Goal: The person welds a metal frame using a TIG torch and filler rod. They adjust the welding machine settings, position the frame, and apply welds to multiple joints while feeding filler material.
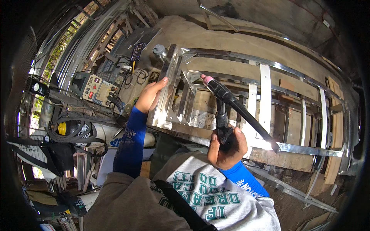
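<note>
My right hand (228, 148) is closed around the handle of a black TIG welding torch (225, 96). The torch's pink nozzle points up and left, over the inner corner of a shiny metal frame (265, 98). Its long black back cap slants down to the right. My left hand (149, 96) grips the frame's left end, one digit lying along the edge and the other fingers mostly hidden. The frame is made of square tubes with several flat cross bars. Whether the nozzle touches the metal, I cannot tell.
At the left stands a welding machine (96, 89) with knobs and cables. Below it lie a coiled dark hose (77, 127) and a yellow-and-black cylinder (67, 128). A metal bottle (159, 52) stands beyond the frame's left end. Wooden boards (334, 131) lean at the right.
</note>
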`<act>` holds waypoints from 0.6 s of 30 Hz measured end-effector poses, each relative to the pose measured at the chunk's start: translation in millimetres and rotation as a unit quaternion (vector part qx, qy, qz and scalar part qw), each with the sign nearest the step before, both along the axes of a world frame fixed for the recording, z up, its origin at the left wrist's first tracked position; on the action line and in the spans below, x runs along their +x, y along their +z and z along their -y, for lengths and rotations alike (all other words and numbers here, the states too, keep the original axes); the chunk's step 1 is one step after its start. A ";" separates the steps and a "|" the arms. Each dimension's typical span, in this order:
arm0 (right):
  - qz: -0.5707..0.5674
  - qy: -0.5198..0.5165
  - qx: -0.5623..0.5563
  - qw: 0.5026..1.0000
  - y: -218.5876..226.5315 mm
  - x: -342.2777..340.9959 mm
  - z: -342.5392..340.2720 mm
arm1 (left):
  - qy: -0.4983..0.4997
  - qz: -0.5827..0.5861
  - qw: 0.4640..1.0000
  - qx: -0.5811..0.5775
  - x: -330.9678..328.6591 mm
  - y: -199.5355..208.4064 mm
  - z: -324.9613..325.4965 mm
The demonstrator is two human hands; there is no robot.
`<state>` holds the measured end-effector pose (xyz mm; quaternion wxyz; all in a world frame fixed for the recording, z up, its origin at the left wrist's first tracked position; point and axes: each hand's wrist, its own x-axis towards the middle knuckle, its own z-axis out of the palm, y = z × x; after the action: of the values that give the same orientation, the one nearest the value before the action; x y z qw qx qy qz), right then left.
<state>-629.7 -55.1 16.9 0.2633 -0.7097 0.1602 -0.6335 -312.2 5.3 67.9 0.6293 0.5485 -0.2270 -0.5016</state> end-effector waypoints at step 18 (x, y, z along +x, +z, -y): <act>0.054 0.084 -0.082 0.992 6.7 8.2 15.9 | -0.071 -0.194 0.958 -0.198 34.4 -55.4 -5.9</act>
<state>-621.4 -71.0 23.6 0.2646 -0.7044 0.0329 -0.6578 -277.8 11.3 12.5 0.7203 0.2871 -0.2338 -0.5866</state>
